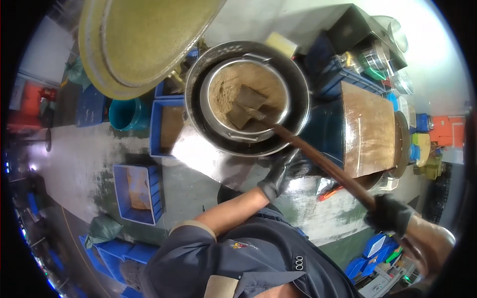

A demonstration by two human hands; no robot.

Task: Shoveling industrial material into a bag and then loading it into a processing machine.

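1. Inside a round silver steel pot with side handles, our flat grey-bladed paddle rested in light-brown powder, its long brown wooden handle slanting over the rim to our right.
2. Our black-gloved right hand had its fingers wrapped around the handle; whether our black-gloved left hand, just below the rim, was pinching anything, we could not tell.
3. We judged that hard levering could tip the pot, since it sat within a wider steel vessel with a gap around it.
4. A quick lift might have flung powder into that gap; a slipping glove might have let the blade twist.
5. Up and left, a large yellowish round cover limited our room.
6. To the right, a brown-topped rectangular block crowded the handle; a teal round bucket and a blue plastic crate stood farther left.
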